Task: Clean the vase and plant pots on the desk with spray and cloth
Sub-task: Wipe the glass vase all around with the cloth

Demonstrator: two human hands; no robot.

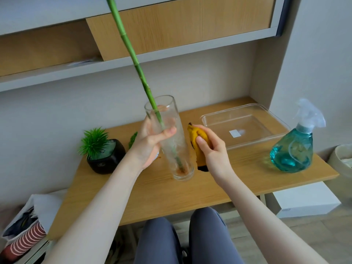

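Note:
A tall clear glass vase stands tilted over the wooden desk, with a long green stem rising out of it. My left hand grips the vase's upper half, fingers wrapped round the glass. Just right of the vase, my right hand holds a bunched yellow cloth with dark edges against or close to the vase's side. A black pot with a spiky green plant sits left of the vase. Another bit of green plant shows behind my left wrist. A teal spray bottle stands at the desk's right end.
A clear plastic tray lies at the back right of the desk. Shelves and a wooden cabinet hang above. A white box sits on the floor at the right, a bag with clothes at the left. My knees are under the desk's front edge.

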